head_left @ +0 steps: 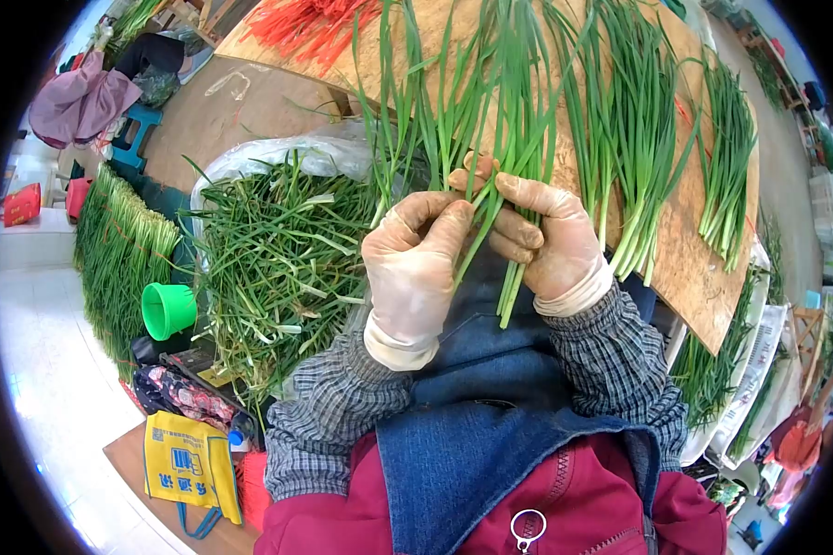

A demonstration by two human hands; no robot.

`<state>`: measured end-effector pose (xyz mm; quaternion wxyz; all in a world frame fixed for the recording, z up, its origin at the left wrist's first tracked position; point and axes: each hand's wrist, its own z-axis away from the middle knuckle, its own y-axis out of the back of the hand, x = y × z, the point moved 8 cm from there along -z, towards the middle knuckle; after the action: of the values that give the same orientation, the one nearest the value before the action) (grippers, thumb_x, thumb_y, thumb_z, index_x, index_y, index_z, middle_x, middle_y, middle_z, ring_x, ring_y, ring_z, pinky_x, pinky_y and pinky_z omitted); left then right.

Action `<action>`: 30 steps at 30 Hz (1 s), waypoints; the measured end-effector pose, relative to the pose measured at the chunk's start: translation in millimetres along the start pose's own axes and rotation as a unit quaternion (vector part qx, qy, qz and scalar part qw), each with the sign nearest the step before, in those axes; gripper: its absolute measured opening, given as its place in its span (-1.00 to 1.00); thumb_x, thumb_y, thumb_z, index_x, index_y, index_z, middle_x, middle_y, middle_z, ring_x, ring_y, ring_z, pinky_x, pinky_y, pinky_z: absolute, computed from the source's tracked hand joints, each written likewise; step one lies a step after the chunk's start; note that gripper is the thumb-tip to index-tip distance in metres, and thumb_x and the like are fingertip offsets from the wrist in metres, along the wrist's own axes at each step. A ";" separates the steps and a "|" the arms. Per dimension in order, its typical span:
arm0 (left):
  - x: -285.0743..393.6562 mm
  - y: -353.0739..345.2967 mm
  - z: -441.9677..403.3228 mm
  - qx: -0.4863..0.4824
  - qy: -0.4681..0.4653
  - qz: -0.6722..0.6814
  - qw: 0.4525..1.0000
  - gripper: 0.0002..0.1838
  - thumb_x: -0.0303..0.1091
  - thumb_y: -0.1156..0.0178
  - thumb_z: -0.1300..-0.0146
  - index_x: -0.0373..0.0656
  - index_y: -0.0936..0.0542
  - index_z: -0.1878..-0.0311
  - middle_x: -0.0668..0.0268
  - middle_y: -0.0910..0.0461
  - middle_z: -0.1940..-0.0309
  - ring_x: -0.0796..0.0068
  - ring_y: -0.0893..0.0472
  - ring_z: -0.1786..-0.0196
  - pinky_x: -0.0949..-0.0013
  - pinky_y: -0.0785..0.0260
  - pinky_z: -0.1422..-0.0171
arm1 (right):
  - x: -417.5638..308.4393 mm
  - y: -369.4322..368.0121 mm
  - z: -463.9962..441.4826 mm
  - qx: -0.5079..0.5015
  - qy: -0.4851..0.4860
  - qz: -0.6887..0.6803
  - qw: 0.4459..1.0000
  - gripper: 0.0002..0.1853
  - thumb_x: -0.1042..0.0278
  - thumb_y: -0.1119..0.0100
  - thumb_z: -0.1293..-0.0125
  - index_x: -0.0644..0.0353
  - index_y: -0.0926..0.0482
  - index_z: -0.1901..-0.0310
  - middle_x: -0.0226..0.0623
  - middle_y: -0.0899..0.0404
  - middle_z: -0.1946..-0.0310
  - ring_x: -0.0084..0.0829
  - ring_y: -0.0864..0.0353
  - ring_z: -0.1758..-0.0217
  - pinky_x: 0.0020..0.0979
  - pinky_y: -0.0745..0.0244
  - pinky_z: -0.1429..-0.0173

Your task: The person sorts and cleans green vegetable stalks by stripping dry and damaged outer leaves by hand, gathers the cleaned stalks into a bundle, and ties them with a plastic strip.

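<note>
Both of my hands wear thin whitish gloves with soiled fingertips. My left hand (416,268) pinches a green stalk between thumb and fingers. Close beside it, my right hand (548,231) has its fingers closed around a few long green stalks (518,120), whose pale ends hang below the hand. The leaves reach up over the wooden board (703,301). On that board to the right lie a bunch of green stalks (634,139) and another bunch (727,157) near its edge.
A plastic-lined container (241,159) full of loose leaves (282,264) stands at left. Beyond are a green cup (168,311), a stacked row of stalks (125,259) and a yellow bag (190,462). Red strips (310,28) lie on the board's far side.
</note>
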<state>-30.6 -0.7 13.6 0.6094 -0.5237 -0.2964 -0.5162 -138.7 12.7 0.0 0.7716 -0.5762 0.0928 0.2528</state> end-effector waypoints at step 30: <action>-10.6 -1.9 -4.3 -0.090 0.030 -0.064 0.993 -0.89 -0.59 -0.22 -0.05 -0.31 -0.51 0.32 0.42 -0.49 0.56 0.73 -0.40 0.52 0.63 -0.25 0.44 | -18.4 9.8 0.4 0.208 0.108 0.184 0.955 -0.89 0.59 -0.19 -0.08 0.22 -0.47 0.37 -0.56 -0.31 0.68 -0.75 -0.16 0.77 -0.65 0.05 0.73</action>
<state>-36.3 -1.3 3.5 0.5337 -0.5407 -0.2631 -0.5946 -159.4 9.9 -0.1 0.7997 -0.3997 0.3308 0.3021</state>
